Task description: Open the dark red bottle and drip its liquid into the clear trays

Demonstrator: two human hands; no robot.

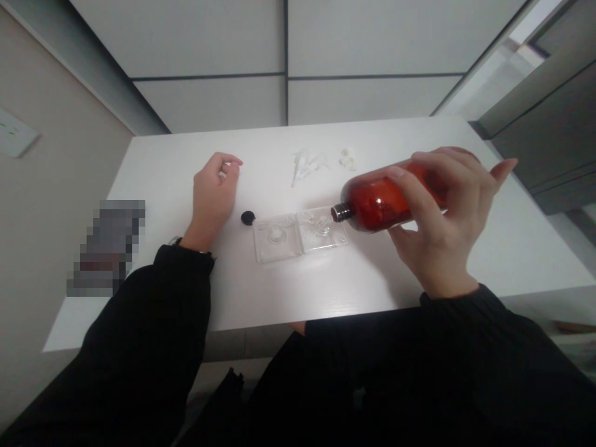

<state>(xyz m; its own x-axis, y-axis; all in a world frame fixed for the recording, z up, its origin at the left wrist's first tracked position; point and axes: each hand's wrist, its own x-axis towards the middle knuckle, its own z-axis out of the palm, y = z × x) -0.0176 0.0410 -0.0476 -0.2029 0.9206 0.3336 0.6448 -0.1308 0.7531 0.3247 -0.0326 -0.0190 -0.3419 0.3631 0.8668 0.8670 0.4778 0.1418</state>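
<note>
My right hand (442,217) is wrapped round a large amber bottle (382,198). The bottle is tipped almost on its side, its uncapped neck pointing left over a clear plastic case (279,245). This case lies opened flat in two square halves, with a round raised part in each half. Beside its left half lies a round black cap (248,218). My left hand (214,189) rests on the table to the left of the cap, its fingers curled in with nothing visible in them. Whether liquid leaves the bottle I cannot tell.
Towards the back of the white table (261,298) lie several thin clear pieces (305,164) and a few small whitish bits (347,159). A blurred-out dark object (109,245) is at the left. Grey cabinet panels (209,43) stand behind the table.
</note>
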